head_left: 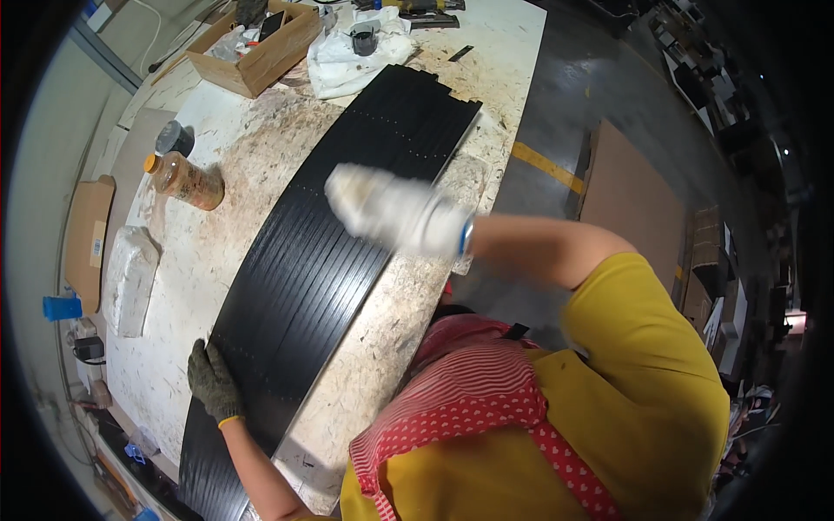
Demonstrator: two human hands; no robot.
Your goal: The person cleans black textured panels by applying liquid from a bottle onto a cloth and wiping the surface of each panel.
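A long black panel [300,260] made of many narrow parallel strips lies across the worktable, with rows of small light dots across it. My left hand [214,379], in a dark grey knitted glove, lies flat on the panel's left edge near its lower end, fingers stretched out. Over the panel's middle, my right hand [387,208] wears a white glove with a blue-edged cuff. Motion smears its fingers, and I cannot make out whether a white cloth is in them or whether it touches the strips.
On the stained white table [356,373] stand a jar with an orange lid [185,180], a grey round container [175,139] and a wooden box [254,50] of odds and ends. A white plastic bag [356,56] lies beyond the panel. Brown board [630,208] stands at right.
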